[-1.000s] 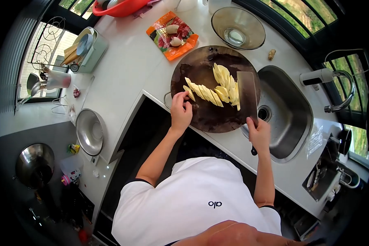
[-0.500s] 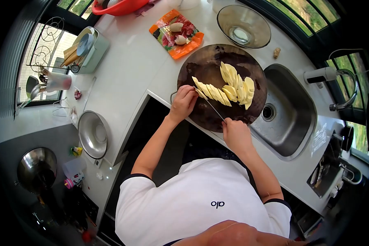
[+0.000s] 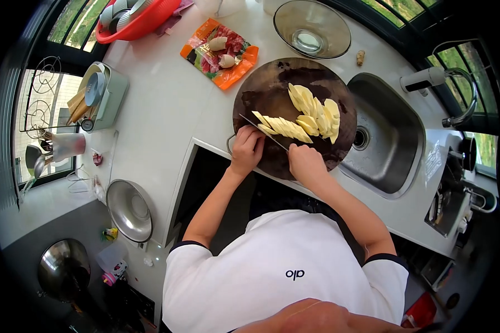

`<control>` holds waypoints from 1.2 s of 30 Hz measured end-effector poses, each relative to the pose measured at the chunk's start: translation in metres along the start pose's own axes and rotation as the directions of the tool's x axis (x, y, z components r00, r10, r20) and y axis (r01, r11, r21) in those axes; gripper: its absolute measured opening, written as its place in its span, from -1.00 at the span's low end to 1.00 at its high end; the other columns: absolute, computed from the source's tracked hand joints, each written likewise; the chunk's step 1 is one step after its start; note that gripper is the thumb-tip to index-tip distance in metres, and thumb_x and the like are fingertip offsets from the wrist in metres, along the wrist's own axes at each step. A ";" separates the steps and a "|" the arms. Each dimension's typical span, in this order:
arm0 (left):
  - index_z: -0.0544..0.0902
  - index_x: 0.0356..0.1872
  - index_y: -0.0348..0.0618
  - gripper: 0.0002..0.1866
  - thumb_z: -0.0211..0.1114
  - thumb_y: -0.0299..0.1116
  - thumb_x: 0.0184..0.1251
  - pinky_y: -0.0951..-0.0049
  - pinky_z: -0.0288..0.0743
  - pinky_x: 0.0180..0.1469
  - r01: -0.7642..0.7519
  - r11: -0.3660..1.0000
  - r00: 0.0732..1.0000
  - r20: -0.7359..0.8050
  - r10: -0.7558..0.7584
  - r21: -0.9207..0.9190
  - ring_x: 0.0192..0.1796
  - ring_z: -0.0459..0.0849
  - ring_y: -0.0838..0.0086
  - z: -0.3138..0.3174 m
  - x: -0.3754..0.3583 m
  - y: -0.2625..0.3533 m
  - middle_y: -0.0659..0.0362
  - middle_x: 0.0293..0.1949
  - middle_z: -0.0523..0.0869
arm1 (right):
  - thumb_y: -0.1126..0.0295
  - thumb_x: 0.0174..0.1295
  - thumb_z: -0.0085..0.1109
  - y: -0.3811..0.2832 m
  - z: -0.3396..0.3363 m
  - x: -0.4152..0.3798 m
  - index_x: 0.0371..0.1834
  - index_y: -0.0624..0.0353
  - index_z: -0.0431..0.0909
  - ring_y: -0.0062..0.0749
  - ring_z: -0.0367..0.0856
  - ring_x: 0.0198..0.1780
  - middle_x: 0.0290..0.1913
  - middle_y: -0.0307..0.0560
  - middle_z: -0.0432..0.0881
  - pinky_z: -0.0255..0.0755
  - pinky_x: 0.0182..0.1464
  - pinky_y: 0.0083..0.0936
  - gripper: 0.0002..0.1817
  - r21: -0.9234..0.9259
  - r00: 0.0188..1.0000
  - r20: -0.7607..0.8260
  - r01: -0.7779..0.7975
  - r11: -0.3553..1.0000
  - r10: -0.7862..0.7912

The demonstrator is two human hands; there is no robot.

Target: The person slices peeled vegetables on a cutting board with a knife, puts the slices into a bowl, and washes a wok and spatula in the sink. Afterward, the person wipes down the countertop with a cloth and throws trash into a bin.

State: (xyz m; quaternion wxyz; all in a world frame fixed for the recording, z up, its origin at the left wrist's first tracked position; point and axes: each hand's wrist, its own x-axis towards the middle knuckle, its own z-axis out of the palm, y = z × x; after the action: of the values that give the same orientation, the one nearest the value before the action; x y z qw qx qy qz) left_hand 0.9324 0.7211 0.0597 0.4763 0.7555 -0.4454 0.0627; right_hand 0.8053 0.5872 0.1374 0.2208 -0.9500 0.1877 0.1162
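On the round dark wooden cutting board (image 3: 272, 161) lie pale yellow vegetable slices (image 3: 315, 114), some overlapping in a pile and others in a slanting row. My right hand (image 3: 307, 165) is closed around the handle of a knife (image 3: 265, 133), whose blade slants up and left between the row and my left hand. My left hand (image 3: 246, 149) rests at the board's left edge, fingers bunched against the blade's near side. Whatever those fingers hold is hidden.
Right of the board is a steel sink (image 3: 391, 172) with a faucet (image 3: 428, 79). Behind stand a glass bowl (image 3: 316, 50) and an orange packet (image 3: 205, 55) with pale peeled pieces on it. A metal bowl (image 3: 125, 205) and a red basket (image 3: 144, 25) are at left.
The knife has shifted left, its tip now reaching past my left fingers toward the board's left side. My right hand has moved left and slightly up. The whole view has turned slightly.
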 end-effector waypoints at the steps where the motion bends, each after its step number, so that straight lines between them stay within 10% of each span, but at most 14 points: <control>1: 0.61 -0.33 -0.31 -0.81 0.33 -0.70 0.00 0.26 0.50 -0.01 0.001 1.000 1.000 -0.004 0.000 0.005 -0.07 0.60 0.10 0.000 0.001 0.000 0.03 -0.21 0.63 | 0.53 0.12 0.12 0.002 0.003 0.002 -0.46 0.30 0.50 0.06 0.71 -0.39 -0.50 0.20 0.65 0.60 -0.35 -0.15 -0.94 0.017 1.000 -0.009 -0.005 1.000 0.005; 8: 0.54 -0.12 -0.32 -0.74 0.29 -0.60 0.14 0.23 0.45 0.11 0.197 0.980 0.976 -0.093 -0.195 0.012 0.04 0.56 0.05 0.007 0.002 0.017 -0.07 -0.04 0.58 | 0.29 0.31 0.16 0.036 -0.015 -0.037 -0.44 0.30 0.53 -0.08 0.61 -0.53 -0.58 0.15 0.55 0.43 -0.39 -0.18 -0.72 0.565 0.978 -0.131 -0.063 0.822 0.165; 13: 0.19 0.36 -0.30 -0.12 0.48 -0.16 0.11 0.00 0.04 0.41 0.423 0.905 0.903 -0.088 -0.419 0.033 0.38 0.14 -0.10 0.049 0.014 0.056 -0.25 0.34 0.17 | 0.21 0.33 0.19 0.127 -0.034 -0.084 -0.64 0.21 0.41 -0.54 0.39 -0.75 -0.73 -0.21 0.42 0.30 -0.67 -0.49 -0.58 0.809 0.854 0.108 -0.373 0.454 0.509; 21: 0.30 0.38 -0.14 0.04 0.49 0.24 -0.09 -0.25 -0.19 0.41 0.428 0.863 0.904 -0.126 -0.409 0.269 0.45 0.07 -0.08 0.102 0.032 0.096 -0.17 0.39 0.17 | 0.21 0.35 0.19 0.165 -0.022 -0.083 -0.59 0.13 0.37 -0.61 0.36 -0.75 -0.72 -0.31 0.36 0.28 -0.68 -0.56 -0.62 0.830 0.870 0.399 -0.477 0.288 0.290; 28: 0.39 0.35 -0.01 -0.01 0.50 0.25 -0.14 -0.28 -0.21 0.41 0.470 0.828 0.882 -0.198 -0.427 0.307 0.45 0.10 -0.08 0.125 0.034 0.109 -0.15 0.37 0.23 | 0.22 0.38 0.14 0.128 -0.007 -0.060 -0.59 0.15 0.34 -0.59 0.35 -0.76 -0.73 -0.30 0.36 0.29 -0.69 -0.55 -0.61 0.846 0.903 0.419 -0.427 0.320 0.097; 36: 0.59 0.08 -0.20 -0.39 0.52 -0.27 -0.10 -0.08 0.07 0.40 0.458 0.882 0.853 -0.336 -0.400 0.114 0.36 0.22 -0.09 0.119 0.034 0.111 -0.10 0.28 0.34 | 0.24 0.40 0.13 0.110 0.012 -0.059 -0.54 0.17 0.35 -0.57 0.32 -0.79 -0.72 -0.27 0.36 0.27 -0.72 -0.54 -0.63 0.886 0.918 0.393 -0.393 0.247 0.052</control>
State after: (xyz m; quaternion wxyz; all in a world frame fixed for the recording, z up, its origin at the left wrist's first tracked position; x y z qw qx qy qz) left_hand 0.8321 0.5914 0.0864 0.4663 0.8592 -0.1787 0.1114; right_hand 0.7058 0.5187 0.1032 0.7483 -0.5626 0.3197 0.1457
